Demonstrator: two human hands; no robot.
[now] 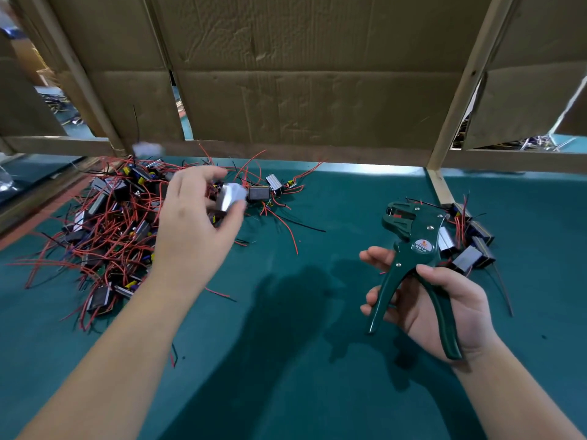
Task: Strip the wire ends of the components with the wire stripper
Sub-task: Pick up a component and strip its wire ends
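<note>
Wire stripper (413, 249): dark green, pistol-shaped, riveted, its smooth handles splayed. The right hand (444, 303) is gripping it above the teal, felt-like mat (301, 328), fingers wrapping both handles. The left hand (197, 223), well apart, is pinching one shiny, boxy metal component (230, 196), blurred, over a tangled heap (104, 223) of silver-and-black blocks trailing thin red and black wires. A small cluster (470, 249) of similar blocks is lying just beyond the stripper. A creased cardboard panel (301, 90) is standing behind.

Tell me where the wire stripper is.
The right hand holds the wire stripper at right in the head view, over the mat, beside a few components.
</note>
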